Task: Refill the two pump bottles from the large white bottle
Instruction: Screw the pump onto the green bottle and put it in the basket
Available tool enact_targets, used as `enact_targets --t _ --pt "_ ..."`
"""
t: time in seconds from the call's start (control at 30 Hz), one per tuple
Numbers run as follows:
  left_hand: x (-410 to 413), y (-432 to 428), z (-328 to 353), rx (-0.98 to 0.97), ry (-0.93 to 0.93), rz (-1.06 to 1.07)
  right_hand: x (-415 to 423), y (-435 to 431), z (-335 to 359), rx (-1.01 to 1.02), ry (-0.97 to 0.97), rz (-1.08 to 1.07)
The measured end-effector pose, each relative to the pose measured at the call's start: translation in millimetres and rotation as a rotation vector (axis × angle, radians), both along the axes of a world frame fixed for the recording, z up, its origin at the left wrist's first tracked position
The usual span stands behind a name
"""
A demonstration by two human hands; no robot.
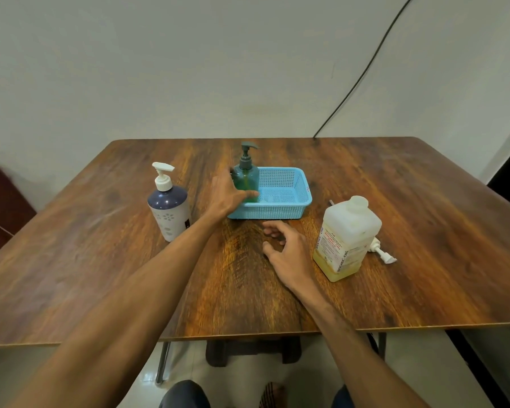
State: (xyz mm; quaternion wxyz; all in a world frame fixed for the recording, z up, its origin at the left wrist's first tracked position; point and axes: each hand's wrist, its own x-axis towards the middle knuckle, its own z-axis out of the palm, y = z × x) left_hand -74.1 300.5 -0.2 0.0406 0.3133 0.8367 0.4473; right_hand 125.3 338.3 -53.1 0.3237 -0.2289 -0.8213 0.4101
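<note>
Your left hand (228,195) wraps the green pump bottle (246,179) in the basket's (289,201) left end, right hand (283,248) open and empty; it's probably light, slick plastic, so grip mid-body, not the pump.

The large white bottle (347,238) carries a label with "BIOCHEK CHG" printed in red, running sideways along its edges, once on the left edge and once lower down; the smaller red print between them is too fine to read; a small tag on the blue basket (280,192) rim is illegible.
</note>
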Motion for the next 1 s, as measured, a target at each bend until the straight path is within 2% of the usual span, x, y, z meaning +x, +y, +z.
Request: enact_targets --t 0.3,0.6,1.0 --pt "-1.9 -3.1 -1.0 0.019 0.018 -0.007 -1.3 1.2 -1.2 -0.005 -0.004 -0.002" --pt "18.4 -12.8 9.3 0.143 0.018 -0.006 -1.4 2.2 -1.0 -0.033 -0.008 -0.002" --pt "89.3 -96.3 0.0 0.420 0.246 0.112 4.0 -3.2 1.3 -0.008 -0.009 0.001"
